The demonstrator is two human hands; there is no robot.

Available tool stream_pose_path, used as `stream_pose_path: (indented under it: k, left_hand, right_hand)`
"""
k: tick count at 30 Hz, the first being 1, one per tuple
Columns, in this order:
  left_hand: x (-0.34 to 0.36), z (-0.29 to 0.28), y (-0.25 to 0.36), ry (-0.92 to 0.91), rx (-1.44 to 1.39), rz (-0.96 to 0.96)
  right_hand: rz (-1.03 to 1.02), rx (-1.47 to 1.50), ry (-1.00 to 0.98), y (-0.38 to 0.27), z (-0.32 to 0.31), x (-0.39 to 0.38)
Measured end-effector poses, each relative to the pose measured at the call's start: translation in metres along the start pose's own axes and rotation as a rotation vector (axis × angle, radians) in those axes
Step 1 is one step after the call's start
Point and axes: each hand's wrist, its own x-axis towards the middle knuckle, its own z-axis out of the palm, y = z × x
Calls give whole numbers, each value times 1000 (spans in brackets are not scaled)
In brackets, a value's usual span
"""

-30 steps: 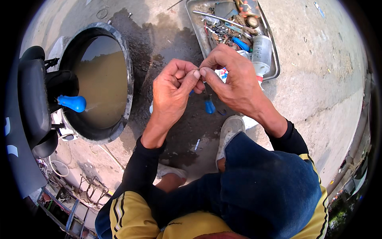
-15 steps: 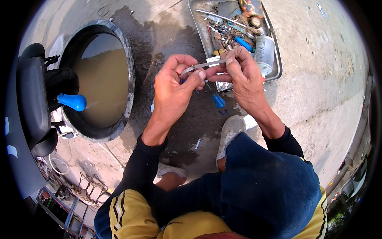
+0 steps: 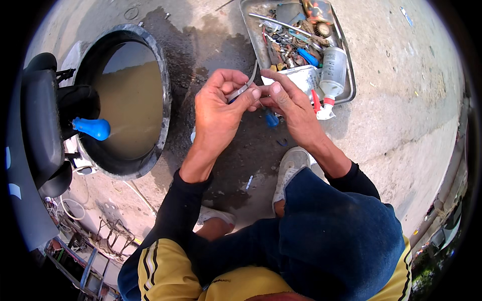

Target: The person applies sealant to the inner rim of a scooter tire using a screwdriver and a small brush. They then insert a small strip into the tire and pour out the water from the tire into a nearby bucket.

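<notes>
My left hand (image 3: 219, 110) pinches a thin, curved grey strip (image 3: 251, 76) between thumb and fingers. Its upper end bends up past the fingertips; a bit of blue shows beneath the grip. Close on the right, my right hand (image 3: 291, 103) has its index finger stretched and thumb apart, the lower fingertips reaching toward the left thumb. Whether those fingertips touch the strip is hard to make out. Below them shows a blue screwdriver handle (image 3: 271, 119), partly covered by the right hand.
A metal tray (image 3: 351, 83) at the far right holds jumbled tools, small parts and a spray bottle (image 3: 333, 72) with a red-and-white head. Left stands a black tub (image 3: 167, 100) of murky water. Beside it, a blue-ended lever (image 3: 93, 128) juts from a dark vehicle part.
My right hand has let go of the strip's free end and moved slightly down and left. That end now points upward. The screwdriver handle has shifted up and is more covered.
</notes>
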Motion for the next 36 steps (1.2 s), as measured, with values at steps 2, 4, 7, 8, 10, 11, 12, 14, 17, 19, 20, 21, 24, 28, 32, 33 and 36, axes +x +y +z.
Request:
stream_pose_path:
  k: [2, 4, 7, 8, 10, 11, 12, 14, 17, 19, 20, 21, 24, 28, 32, 33, 36]
  left_hand:
    - [-3, 3, 4, -22, 10, -39]
    - [-3, 4, 2, -28, 82, -30]
    - [-7, 10, 7, -54, 198, -64]
    - [-8, 11, 9, -66, 237, -83]
    - [-8, 9, 4, -36, 268, -68]
    - [-8, 7, 2, -23, 283, -60]
    - [-7, 5, 2, -33, 254, -86]
    - [-4, 1, 2, -50, 195, -139]
    - [-5, -1, 5, -36, 244, -148]
    - [-5, -3, 5, -29, 309, -140]
    - [-6, -4, 4, -26, 340, -137]
    - [-6, -4, 4, -57, 556, -89]
    - [-10, -6, 0, -88, 1059, 89]
    - [-3, -5, 0, -65, 1269, 507]
    - [3, -20, 29, -1, 1312, 512]
    - [3, -24, 37, 36, 1248, 456]
    - [-2, -28, 68, 12, 999, 214]
  right_hand:
    - [-5, 4, -130, 7, -1, 4]
    - [10, -98, -53, 5, 1, 7]
    - [44, -183, 91, 1, 0, 9]
    - [49, -175, 105, -2, -4, 11]
    - [35, -168, 129, -3, -7, 13]
    - [16, -168, 139, -2, -8, 13]
    - [-3, -168, 149, 0, -9, 12]
    - [-10, -172, 173, 1, -9, 11]
    - [-10, -134, 228, -2, -9, 9]
    - [-62, -57, 291, -7, -9, 9]
    - [-116, 1, 332, -11, -11, 10]
    - [-171, 58, 373, -17, -12, 11]
    - [-337, 14, 331, -37, -23, 9]
    - [-197, -332, 100, -32, -15, 9]
    - [-190, -375, 36, -22, -13, 8]
    - [-202, -407, 12, -22, -12, 8]
    - [-201, -482, -100, -26, -4, 5]
